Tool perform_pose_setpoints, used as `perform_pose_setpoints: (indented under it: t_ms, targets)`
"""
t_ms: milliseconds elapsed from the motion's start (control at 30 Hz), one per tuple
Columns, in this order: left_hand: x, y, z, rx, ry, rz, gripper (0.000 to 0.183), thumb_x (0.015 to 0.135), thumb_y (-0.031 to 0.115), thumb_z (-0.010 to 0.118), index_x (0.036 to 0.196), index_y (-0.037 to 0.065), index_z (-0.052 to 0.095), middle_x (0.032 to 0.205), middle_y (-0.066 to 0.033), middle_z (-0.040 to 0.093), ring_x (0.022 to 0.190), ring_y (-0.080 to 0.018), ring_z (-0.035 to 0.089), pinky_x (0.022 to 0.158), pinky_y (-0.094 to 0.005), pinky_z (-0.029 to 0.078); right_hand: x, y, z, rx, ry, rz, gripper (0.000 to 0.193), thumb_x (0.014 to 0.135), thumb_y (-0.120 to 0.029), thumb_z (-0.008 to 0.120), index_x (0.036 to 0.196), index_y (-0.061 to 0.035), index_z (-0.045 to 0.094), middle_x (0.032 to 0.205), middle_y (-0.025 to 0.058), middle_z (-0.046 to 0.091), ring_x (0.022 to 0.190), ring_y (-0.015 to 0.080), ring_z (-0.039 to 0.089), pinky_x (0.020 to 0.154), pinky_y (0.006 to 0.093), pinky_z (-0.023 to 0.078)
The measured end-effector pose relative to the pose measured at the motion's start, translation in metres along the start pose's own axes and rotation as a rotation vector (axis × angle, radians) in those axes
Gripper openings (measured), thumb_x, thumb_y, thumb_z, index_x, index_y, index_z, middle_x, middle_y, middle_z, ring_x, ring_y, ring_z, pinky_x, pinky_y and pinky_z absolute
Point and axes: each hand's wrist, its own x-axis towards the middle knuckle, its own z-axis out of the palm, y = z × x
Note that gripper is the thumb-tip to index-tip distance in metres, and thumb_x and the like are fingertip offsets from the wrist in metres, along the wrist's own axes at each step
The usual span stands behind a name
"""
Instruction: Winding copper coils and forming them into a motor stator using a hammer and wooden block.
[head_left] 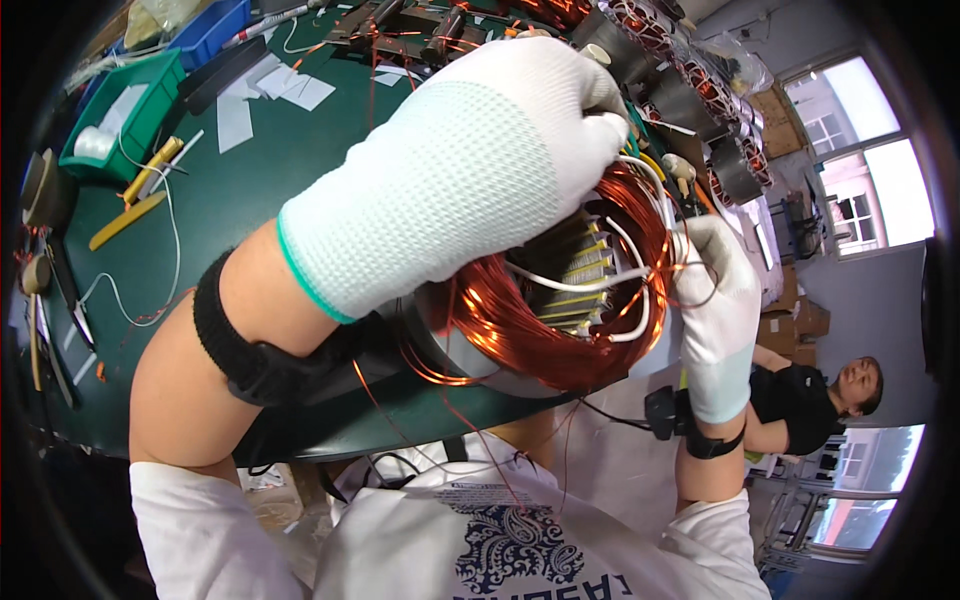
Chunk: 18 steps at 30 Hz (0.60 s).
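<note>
Two hands in white gloves, set apart, at a ring-shaped copper winding (500, 320) near the front edge of the dark green worktop (270, 190). Left hand (505, 140) reaches across the winding, fingers bent and thumb drawn in by its far side; whether anything is pinched there, I cannot tell. Right hand (722, 275) is at the winding's right side, fingers curled beside the white sleeving (580, 287); its grip is too hidden to judge. Sleeving crosses the opening, in front of a slotted metal core (583, 262) with yellow strips. Loose copper wires trail below. Worktop, left: green bin (165, 100), paper slips (235, 122), yellow-handled tool (153, 172). Far right: further wound cores (735, 172). Beyond, another person in a black top (795, 400).
</note>
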Motion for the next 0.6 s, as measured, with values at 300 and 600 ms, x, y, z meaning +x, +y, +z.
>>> perform_pose_setpoints:
  t_ms: [300, 600]
  targets:
    - [-0.017, 0.004, -0.007, 0.178, 0.158, 0.327, 0.025, 0.1, 0.016, 0.055, 0.102, -0.007, 0.065, 0.098, -0.021, 0.065, 0.092, -0.0332, 0.064, 0.082, -0.0439, 0.053, 0.006, 0.011, 0.009, -0.058, 0.182, -0.251, 0.029, 0.1, -0.02, 0.069, 0.112, 0.0044, 0.061, 0.101, 0.0055, 0.065, 0.092, 0.0108, 0.06, 0.085, 0.0253, 0.049]
    - [-0.019, 0.007, -0.05, -0.156, -0.204, 0.204, 0.025, 0.102, 0.018, 0.057, 0.099, -0.005, 0.067, 0.089, -0.0135, 0.066, 0.082, -0.0226, 0.064, 0.076, -0.0369, 0.052, 0.018, 0.004, -0.003, -0.102, 0.018, -0.136, 0.028, 0.101, -0.022, 0.07, 0.108, 0.0033, 0.062, 0.098, 0.0032, 0.065, 0.092, 0.0086, 0.058, 0.086, 0.0243, 0.048]
